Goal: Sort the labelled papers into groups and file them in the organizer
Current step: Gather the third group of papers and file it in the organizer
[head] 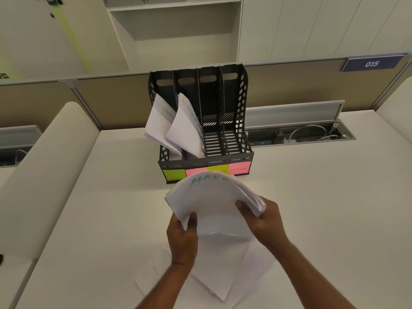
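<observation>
Gripping a curled stack of papers (214, 204) headed ADMIN by its 2 lower edges, the left hand (182, 237) and right hand (265, 221) hold it before the organizer (236, 132), seemingly to square it for the bare slot tagged ADMIN (238, 169), while more sheets (214, 277) wait on the desk (312, 219).

Second pink label (196, 171) half hidden behind the ADMIN stack (211, 204); yellow label (218, 170) lettering partly covered.

Office: partitioned desk (312, 197), numbered sign (371, 64), cabinets (323, 25).
</observation>
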